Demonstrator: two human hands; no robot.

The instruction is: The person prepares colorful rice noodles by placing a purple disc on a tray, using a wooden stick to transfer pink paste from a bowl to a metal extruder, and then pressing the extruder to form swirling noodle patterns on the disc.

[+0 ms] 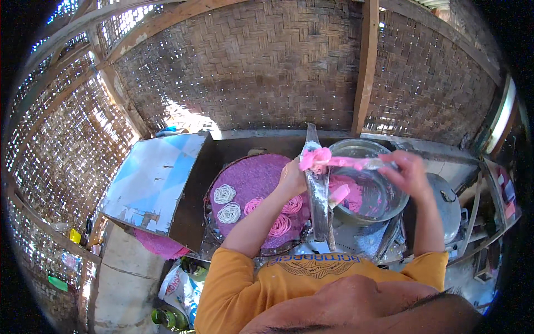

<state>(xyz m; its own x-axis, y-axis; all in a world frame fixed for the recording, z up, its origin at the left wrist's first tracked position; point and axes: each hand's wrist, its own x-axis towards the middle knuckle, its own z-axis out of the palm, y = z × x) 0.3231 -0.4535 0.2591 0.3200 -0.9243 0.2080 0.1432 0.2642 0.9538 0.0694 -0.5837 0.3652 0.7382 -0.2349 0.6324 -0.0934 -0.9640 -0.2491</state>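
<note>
The pink dough (pixel 316 160) sits in a lump at the upper part of an upright-looking wooden board (pixel 317 209), just to the right of the left hand (pixel 292 179) and well to the left of the right hand (pixel 409 171). The left hand is at the board's left edge, its fingers partly hidden, so I cannot tell whether it grips the board or only rests against it. The right hand is closed around a flat stick (pixel 374 163) smeared with pink, which points left and reaches the lump.

Below the stick, between the hands, a metal basin (pixel 397 192) holds more pink dough. To the left of the left hand and beneath that forearm lies a round purple tray (pixel 258 170) bearing white coils (pixel 224 193) and pink coils (pixel 280 225) of strands. Farther left stands a blue-and-white box (pixel 156 178); a lidded pot (pixel 444 209) stands by the right forearm.
</note>
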